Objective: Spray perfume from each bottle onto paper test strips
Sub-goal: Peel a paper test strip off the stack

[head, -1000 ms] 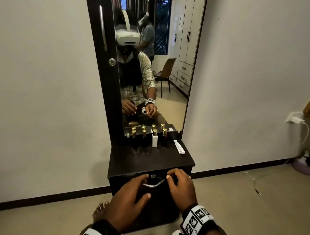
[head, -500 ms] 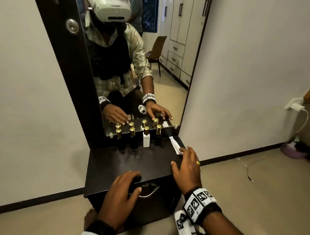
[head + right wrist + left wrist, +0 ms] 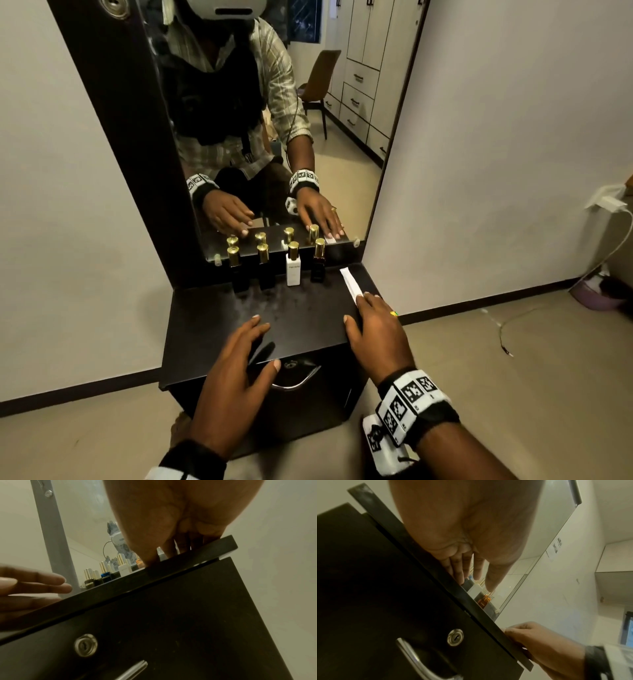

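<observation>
Several gold-capped perfume bottles stand in a row against the mirror: two black bottles (image 3: pixel 239 270), a white bottle (image 3: pixel 293 265) and a dark bottle with amber liquid (image 3: pixel 318 262). White paper test strips (image 3: pixel 350 281) lie at the right end of the dark dresser top (image 3: pixel 212 318). My right hand (image 3: pixel 373 325) lies over the near end of the strips with straight fingers touching them. My left hand (image 3: pixel 239 370) hovers over the top's front edge, fingers spread and holding nothing. In the right wrist view the bottles (image 3: pixel 106 573) show beyond the top's edge.
The dresser has a tall mirror (image 3: pixel 274 120) in a dark frame, and a drawer front with a lock (image 3: pixel 290 365) and a metal handle (image 3: pixel 294 382). Cream walls flank it. A charger and cable (image 3: pixel 609 205) hang at the right wall.
Both hands left the drawer handle and rose to the dresser top. The right hand reached forward onto the test strips. The head view moved closer and tilted down.
</observation>
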